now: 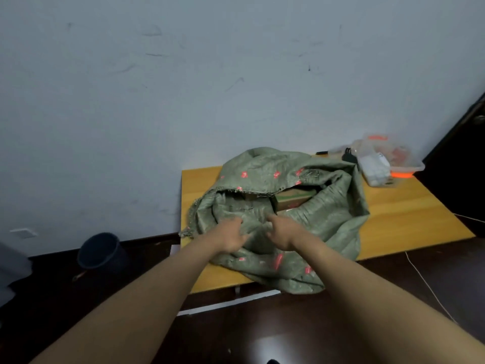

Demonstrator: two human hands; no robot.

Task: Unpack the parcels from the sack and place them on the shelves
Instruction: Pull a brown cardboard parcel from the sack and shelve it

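A green woven sack (pixel 322 227) with red marks lies crumpled on a yellow wooden table (pixel 409 216). Its mouth faces me and gapes open. Inside it a cardboard parcel (pixel 295 199) with green print shows, and the edge of another box sits to its left. My left hand (pixel 232 236) and my right hand (pixel 282 235) both rest on the sack's front lip just below the opening, fingers spread on the cloth. No shelves are in view.
A clear plastic tub (pixel 385 161) with an orange lid and small items stands at the table's back right corner. A dark bucket (pixel 101 250) sits on the floor to the left. A white cable (pixel 430 287) trails across the dark floor at right.
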